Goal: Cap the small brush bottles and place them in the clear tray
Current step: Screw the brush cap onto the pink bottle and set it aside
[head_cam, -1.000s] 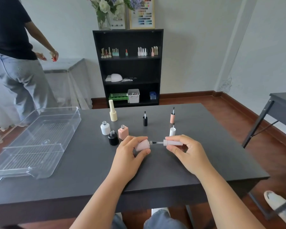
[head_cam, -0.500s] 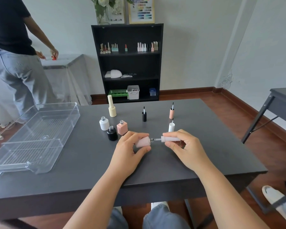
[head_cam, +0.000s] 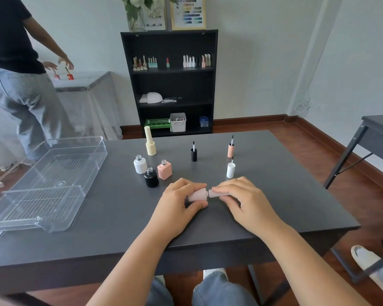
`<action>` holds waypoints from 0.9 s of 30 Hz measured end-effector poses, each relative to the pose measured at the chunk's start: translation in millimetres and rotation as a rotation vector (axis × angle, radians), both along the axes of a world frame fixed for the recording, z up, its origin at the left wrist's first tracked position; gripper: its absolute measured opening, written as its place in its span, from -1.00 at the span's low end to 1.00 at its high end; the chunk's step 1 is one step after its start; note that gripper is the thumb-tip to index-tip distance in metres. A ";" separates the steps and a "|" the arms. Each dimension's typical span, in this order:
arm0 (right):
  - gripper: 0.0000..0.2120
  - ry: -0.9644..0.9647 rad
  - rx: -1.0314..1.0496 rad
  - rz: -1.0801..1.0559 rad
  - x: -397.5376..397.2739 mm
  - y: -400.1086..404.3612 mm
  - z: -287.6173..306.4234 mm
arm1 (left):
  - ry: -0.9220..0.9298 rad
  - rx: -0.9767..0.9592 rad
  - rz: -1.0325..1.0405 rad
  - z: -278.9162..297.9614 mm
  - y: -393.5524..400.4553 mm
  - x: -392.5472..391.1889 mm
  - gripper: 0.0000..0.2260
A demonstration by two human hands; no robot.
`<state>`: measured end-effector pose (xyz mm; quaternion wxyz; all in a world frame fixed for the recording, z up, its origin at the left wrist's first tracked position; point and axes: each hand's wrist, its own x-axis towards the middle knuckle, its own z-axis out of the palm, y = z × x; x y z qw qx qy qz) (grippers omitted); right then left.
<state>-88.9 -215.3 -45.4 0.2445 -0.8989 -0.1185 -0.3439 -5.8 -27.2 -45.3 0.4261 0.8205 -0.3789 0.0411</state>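
Observation:
My left hand (head_cam: pixel 180 202) grips a pale pink bottle (head_cam: pixel 197 194) lying sideways just above the dark table (head_cam: pixel 111 208). My right hand (head_cam: pixel 241 198) holds its pale pink brush cap (head_cam: pixel 215 193), pushed up against the bottle's neck; the brush is hidden inside. Uncapped white (head_cam: pixel 140 164), black (head_cam: pixel 151 177) and pink square (head_cam: pixel 164 170) bottles stand behind my left hand. Black (head_cam: pixel 193 153), salmon (head_cam: pixel 230 149) and white (head_cam: pixel 230 170) caps stand brush-up. A capped cream bottle (head_cam: pixel 150 144) stands further back. The clear tray (head_cam: pixel 47 184) lies at the left, with nothing in it.
A person in a black shirt and jeans (head_cam: pixel 16 80) stands at back left beside a covered table. A black shelf (head_cam: pixel 169 82) with bottles and bins is behind the table. Another dark table (head_cam: pixel 378 138) stands at right. A white shoe (head_cam: pixel 372 268) rests on the floor.
My right hand has slid the cap leftward, so the brush stem has gone into the bottle and cap meets neck. The camera has tilted slightly.

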 end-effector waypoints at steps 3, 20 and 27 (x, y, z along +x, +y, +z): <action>-0.82 0.261 0.222 0.009 -0.3 2.6 6.0 | 0.019 -0.067 -0.012 -0.4 1.2 1.7 -0.67; -0.82 0.211 0.461 -0.049 1.0 10.9 1.7 | -0.036 -0.122 0.018 1.1 0.9 1.3 -0.67; -0.80 0.318 0.668 0.074 -3.1 11.0 6.9 | -0.027 -0.163 0.025 -0.1 1.3 2.9 -0.68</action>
